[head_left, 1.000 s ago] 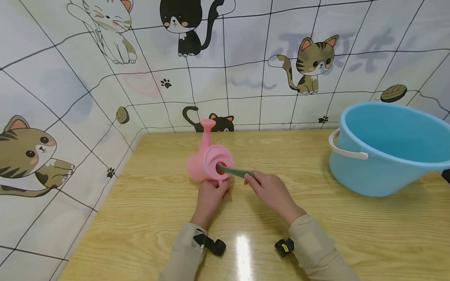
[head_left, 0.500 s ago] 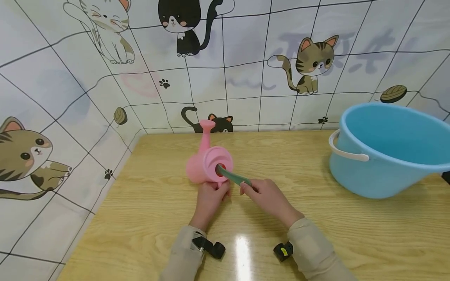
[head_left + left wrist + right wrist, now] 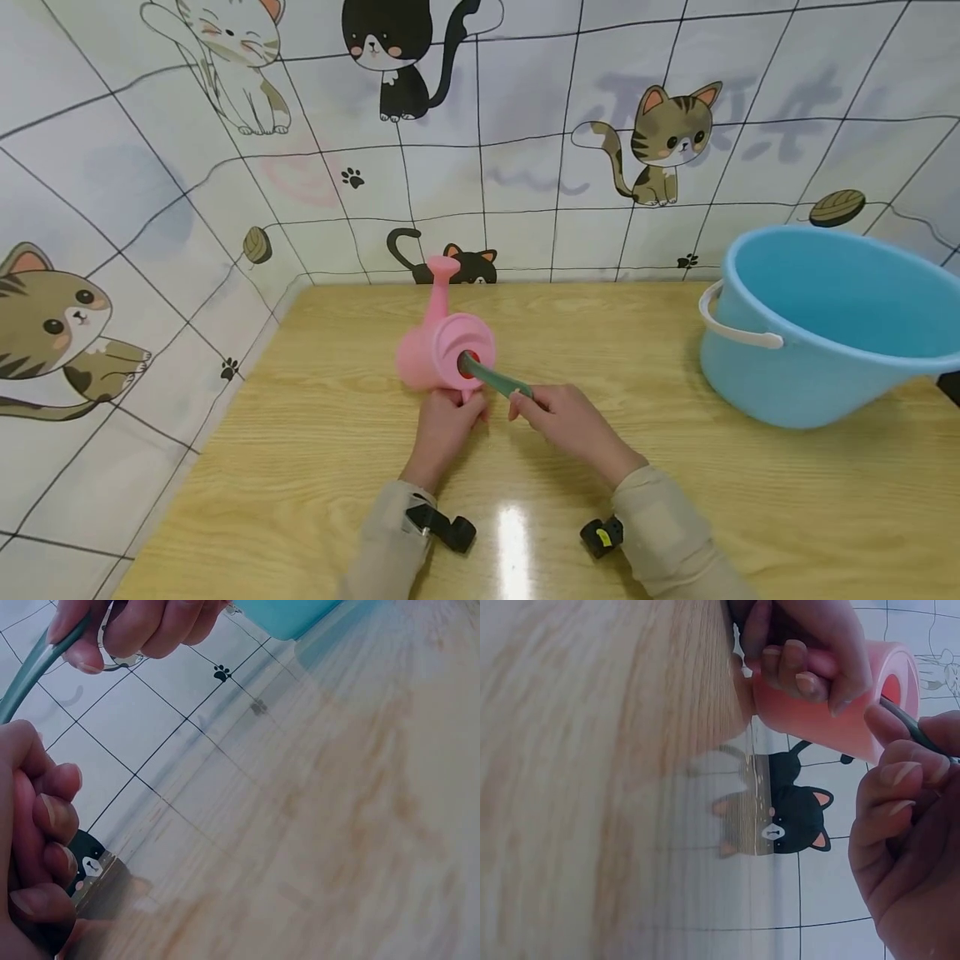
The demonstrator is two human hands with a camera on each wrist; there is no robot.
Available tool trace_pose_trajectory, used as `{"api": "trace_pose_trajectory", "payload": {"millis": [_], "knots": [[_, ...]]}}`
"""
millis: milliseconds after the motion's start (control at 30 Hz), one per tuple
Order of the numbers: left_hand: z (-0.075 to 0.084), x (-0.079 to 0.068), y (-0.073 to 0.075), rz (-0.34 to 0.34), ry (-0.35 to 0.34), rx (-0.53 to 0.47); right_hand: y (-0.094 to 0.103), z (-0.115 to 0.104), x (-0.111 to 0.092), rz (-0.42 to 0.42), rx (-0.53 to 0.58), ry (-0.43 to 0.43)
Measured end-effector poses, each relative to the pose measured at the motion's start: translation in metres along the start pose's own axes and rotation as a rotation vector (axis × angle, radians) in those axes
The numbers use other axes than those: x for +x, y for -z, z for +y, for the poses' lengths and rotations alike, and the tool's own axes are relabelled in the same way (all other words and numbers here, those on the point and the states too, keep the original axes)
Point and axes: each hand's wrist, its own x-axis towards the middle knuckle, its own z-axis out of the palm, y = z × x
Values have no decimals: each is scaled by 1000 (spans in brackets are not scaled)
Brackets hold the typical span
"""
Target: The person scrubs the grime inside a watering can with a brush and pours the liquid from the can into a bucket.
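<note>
A pink watering can [image 3: 422, 358] stands on the table with its spout toward the wall. My left hand [image 3: 444, 429] holds its handle, and the fingers curl round it in the right wrist view. My right hand [image 3: 577, 423] pinches a slim green handle [image 3: 501, 382] between thumb and fingers. The far end of this tool goes into the round opening of the can, so its head is hidden and its kind cannot be told. Something red [image 3: 892, 688] shows inside the opening.
A light blue bucket [image 3: 795, 383] with a white handle stands on the right of the wooden table [image 3: 300, 492]. A wall covering [image 3: 525, 175] with printed cats closes off the back and left sides. Both wrists carry small black cameras.
The green handle has tilted, its held end coming down and nearer, as my right hand moved slightly left and toward me. My left hand keeps its hold on the watering can.
</note>
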Motion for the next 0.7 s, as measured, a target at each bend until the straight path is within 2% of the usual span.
{"api": "trace_pose_trajectory", "payload": {"millis": [267, 400, 600, 700], "knots": [[-3, 1, 1, -17, -40, -5, 0, -2, -1, -18, 34, -53], [-2, 1, 0, -13, -38, -4, 1, -5, -2, -16, 2, -43], [-2, 1, 0, -9, -41, -9, -4, -21, -5, -9, -138, 60], [-3, 2, 0, -8, -50, 17, -7, -29, -6, 22, -210, 112]]}}
